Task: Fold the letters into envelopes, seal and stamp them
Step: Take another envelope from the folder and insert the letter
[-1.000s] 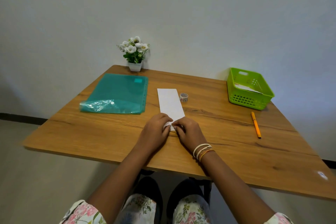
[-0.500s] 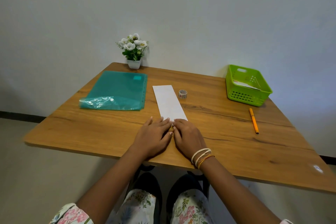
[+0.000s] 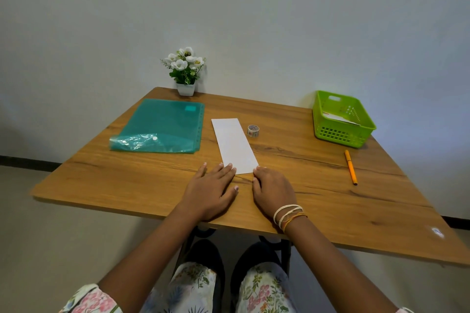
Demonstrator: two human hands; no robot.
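Observation:
A long white folded paper (image 3: 233, 144) lies flat on the wooden table (image 3: 142, 180), running away from me. My left hand (image 3: 212, 189) lies flat on the table with straight fingers, its fingertips touching the paper's near left corner. My right hand (image 3: 273, 189) rests palm down beside it, fingertips at the paper's near right corner. Neither hand holds anything. A small roll of patterned tape (image 3: 253, 131) stands just right of the paper. A green basket (image 3: 340, 132) at the far right holds a white envelope (image 3: 342, 119).
A teal plastic folder (image 3: 162, 127) lies left of the paper. A small pot of white flowers (image 3: 186, 71) stands at the table's back edge by the wall. An orange pen (image 3: 351, 167) lies at the right, in front of the basket.
Both hands went from pinching the paper's near end to lying flat, then drew apart and back. The paper now lies fully flat and uncovered.

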